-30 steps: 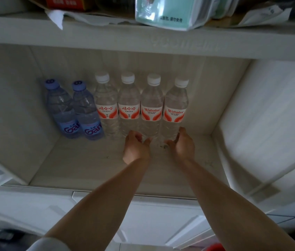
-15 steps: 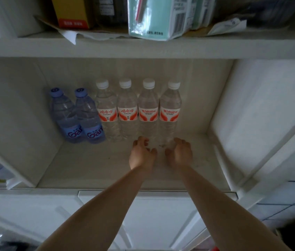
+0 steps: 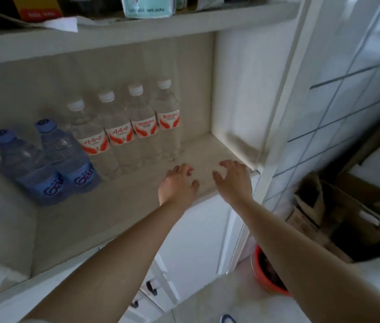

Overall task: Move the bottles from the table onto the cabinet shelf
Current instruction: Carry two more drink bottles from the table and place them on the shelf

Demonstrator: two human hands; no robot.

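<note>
Head view: both hands, left (image 3: 177, 183) and right (image 3: 234, 180), were empty with fingers spread, clear of six water bottles (image 3: 119, 131) lined against the cabinet shelf (image 3: 119, 206) back wall, presumably for stability.

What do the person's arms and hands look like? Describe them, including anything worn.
Both forearms are bare from near the elbow to the wrist. The left hand and right hand wear no gloves, rings, watch or bands that show. A pale sleeve edge shows at the bottom of the left arm. The fingers are blurred.
</note>
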